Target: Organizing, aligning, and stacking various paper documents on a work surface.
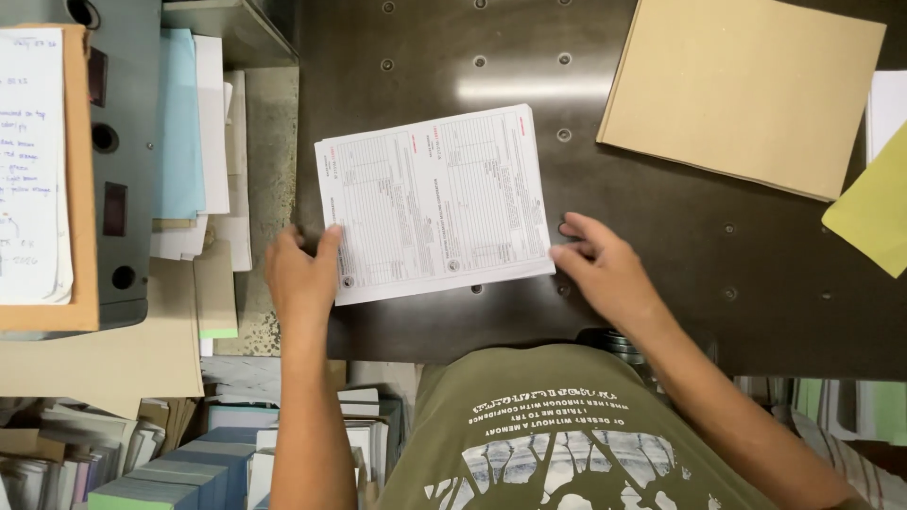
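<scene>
Head view, looking straight down at a dark metal table (680,274) with rows of small round holes. A stack of white printed forms (435,203), rectangular with fine black print and a few small red marks, lies a little left of frame centre, slightly tilted. Left hand (300,276) sits at the stack's lower left corner, thumb on the left edge, fingers loosely curled, nothing gripped between them. Right hand (605,269) is at the stack's lower right corner, fingertips touching the right edge, fingers spread flat on the table, nothing pinched. Both hands bracket the stack from its two sides.

Upper right of frame: a tan cardboard sheet stack (746,90), square-ish, lying flat, well apart from the forms. Far right edge: a yellow paper sheet (874,208), partly cut off by the frame, with a white sheet (886,104) above it.

Upper left: a grey machine panel (123,161) with dark round and rectangular openings; a white handwritten note on brown board (38,170) lies against it. Beside that, light blue and white paper sheets (189,132) stacked upright-looking in a slot.

Lower left: piles of bound booklets (170,463), blue and white spines. Bottom centre: person's olive green shirt (567,434) with white print.
</scene>
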